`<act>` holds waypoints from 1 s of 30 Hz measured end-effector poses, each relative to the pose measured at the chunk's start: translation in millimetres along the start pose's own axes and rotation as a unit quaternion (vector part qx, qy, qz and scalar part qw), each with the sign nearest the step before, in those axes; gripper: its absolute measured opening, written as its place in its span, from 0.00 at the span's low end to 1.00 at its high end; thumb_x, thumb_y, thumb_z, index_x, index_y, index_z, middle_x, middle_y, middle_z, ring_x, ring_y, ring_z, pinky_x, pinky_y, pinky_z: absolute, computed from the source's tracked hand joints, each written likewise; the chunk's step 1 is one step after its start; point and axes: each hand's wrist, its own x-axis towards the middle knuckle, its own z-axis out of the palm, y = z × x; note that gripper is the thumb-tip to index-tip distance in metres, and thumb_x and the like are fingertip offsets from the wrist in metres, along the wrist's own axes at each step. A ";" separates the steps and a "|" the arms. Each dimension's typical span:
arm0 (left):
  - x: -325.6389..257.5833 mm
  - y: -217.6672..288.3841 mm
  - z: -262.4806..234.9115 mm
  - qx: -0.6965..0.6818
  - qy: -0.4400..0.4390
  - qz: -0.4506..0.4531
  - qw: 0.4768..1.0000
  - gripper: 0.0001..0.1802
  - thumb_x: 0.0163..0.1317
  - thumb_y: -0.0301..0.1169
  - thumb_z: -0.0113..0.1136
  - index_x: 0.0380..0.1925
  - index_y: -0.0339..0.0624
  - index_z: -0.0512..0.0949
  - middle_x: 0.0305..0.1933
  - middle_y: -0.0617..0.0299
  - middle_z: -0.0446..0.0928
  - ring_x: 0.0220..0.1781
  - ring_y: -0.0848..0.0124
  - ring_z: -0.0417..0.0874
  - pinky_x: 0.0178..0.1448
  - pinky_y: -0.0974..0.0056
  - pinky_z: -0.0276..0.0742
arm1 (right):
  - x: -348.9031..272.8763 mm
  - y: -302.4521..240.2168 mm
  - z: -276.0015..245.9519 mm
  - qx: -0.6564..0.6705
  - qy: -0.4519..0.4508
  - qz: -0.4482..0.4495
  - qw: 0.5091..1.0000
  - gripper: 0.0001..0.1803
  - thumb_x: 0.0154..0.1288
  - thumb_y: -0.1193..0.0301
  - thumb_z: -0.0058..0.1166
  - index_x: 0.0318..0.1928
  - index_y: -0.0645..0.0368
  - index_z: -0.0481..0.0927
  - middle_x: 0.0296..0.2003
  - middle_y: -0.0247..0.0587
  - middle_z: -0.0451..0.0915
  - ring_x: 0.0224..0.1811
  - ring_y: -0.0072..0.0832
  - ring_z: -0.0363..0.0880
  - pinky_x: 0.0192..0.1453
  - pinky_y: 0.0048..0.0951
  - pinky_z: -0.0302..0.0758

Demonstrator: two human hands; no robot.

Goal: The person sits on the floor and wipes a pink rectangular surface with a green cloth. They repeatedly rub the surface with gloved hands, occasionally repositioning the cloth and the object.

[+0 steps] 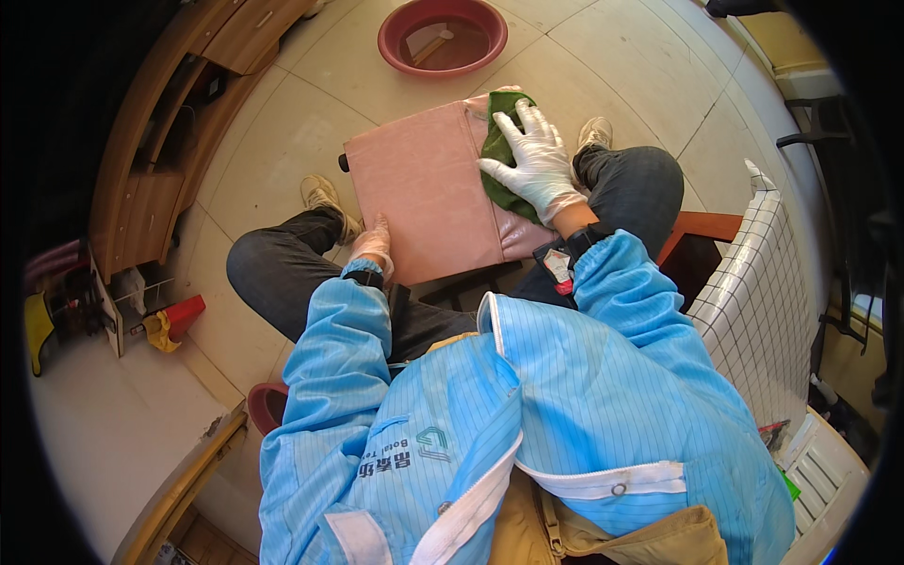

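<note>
Between my knees lies a pink padded seat (424, 193) with a smooth, leather-like cover. A small black knob or wheel (343, 163) sticks out at its left edge. My left hand (372, 243), in a thin see-through glove, grips the seat's near left edge; its fingertips are partly hidden. Across the far right side drapes a dark green cloth (499, 141), partly wet-looking around it. My right hand (535, 162), in a white glove, lies spread on the cloth with its fingers apart, pressing it against the seat.
A red basin (443, 71) of water stands on the tiled floor ahead. Wooden drawers (151, 212) line the left side. At right are a checked white cover (758, 254) and a white plastic slatted thing (819, 480). Another reddish basin (267, 407) sits by my left elbow.
</note>
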 end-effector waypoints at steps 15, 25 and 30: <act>32.0 22.9 24.5 -0.203 0.155 -0.081 0.963 0.45 0.74 0.62 0.23 0.55 0.32 0.79 0.55 0.43 0.81 0.56 0.45 0.83 0.61 0.50 0.78 | -30.2 -13.5 10.7 -0.052 -0.145 0.010 0.988 0.42 0.59 0.53 0.62 0.71 0.55 0.65 0.71 0.52 0.64 0.75 0.46 0.59 0.76 0.47 0.58; 13.4 30.9 19.5 -0.165 0.234 -0.064 0.956 0.44 0.75 0.60 0.23 0.54 0.34 0.80 0.55 0.45 0.82 0.58 0.48 0.82 0.67 0.52 0.73 | -77.9 -56.8 -3.0 -0.056 -0.235 0.033 0.970 0.40 0.56 0.62 0.64 0.69 0.61 0.65 0.66 0.50 0.69 0.71 0.42 0.65 0.73 0.41 0.62; 20.1 30.1 21.5 -0.180 0.220 -0.071 0.956 0.42 0.75 0.59 0.24 0.55 0.37 0.80 0.55 0.46 0.82 0.57 0.49 0.83 0.65 0.53 0.75 | -73.9 -61.1 2.0 -0.057 -0.210 0.060 0.974 0.43 0.55 0.61 0.65 0.70 0.61 0.64 0.68 0.51 0.66 0.73 0.43 0.62 0.74 0.42 0.61</act>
